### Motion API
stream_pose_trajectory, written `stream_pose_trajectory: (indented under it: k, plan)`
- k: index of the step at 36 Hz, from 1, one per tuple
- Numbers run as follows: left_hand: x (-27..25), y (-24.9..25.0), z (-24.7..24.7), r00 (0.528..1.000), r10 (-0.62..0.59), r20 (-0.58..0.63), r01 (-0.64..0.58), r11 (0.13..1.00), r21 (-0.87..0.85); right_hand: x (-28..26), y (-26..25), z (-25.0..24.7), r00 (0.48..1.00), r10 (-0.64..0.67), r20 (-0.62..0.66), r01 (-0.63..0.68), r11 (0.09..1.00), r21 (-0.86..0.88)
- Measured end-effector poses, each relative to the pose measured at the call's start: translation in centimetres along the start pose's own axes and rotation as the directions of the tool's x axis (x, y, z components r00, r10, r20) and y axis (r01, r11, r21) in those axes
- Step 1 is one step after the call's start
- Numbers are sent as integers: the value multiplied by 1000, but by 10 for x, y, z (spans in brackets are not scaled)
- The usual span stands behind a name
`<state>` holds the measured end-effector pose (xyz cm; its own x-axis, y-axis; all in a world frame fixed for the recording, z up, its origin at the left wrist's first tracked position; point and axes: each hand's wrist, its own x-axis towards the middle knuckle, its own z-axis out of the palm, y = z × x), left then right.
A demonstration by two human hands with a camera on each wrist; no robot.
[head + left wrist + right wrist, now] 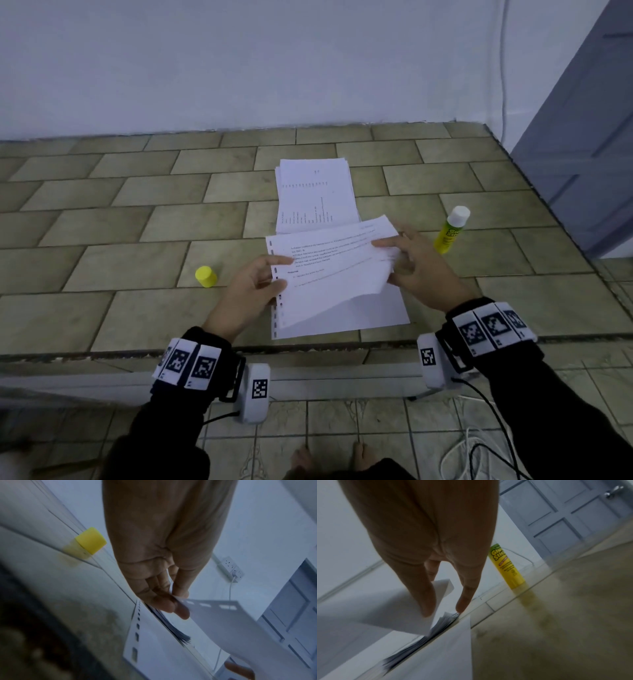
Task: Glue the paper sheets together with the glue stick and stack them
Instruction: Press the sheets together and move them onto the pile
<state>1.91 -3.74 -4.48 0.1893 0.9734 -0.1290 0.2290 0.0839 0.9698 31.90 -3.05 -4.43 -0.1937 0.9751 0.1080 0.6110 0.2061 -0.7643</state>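
Hold the lifted sheet pinched at its punched edge in the left grip and at the far end in the right grip, square over the near stack at the desk's front edge, lower evenly, glue stick upright toward the right edge

A room in a home, it seems: a tiled ledge of beige rectangular tiles runs along a plain white wall, and a grey panelled door with a metal handle stands at its right end. A white wall socket strip holds a plugged-in charger. Below the ledge's front edge, bare feet rest on patterned floor tiles.
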Motion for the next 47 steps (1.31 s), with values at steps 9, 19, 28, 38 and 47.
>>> stream_pose_trajectory:
  k: [9,19,28,38,47]
  plan:
    - [3,-4,-3,999,25,-26,-22,995,94,-5,0,-9,952,305,26,-304,929,211]
    - [7,-18,-1,992,102,-75,-50,862,505,-6,-6,2,960,255,115,-229,953,-197]
    - [6,-26,-2,997,61,-43,-36,897,441,-12,-9,3,939,309,150,-266,930,-255]
    - [5,-23,-1,996,76,-52,-49,916,399,-24,-5,6,944,312,105,-287,936,-204]
    - [5,-23,-3,996,67,-51,-42,916,399,-27,-2,5,949,302,94,-287,946,-150]
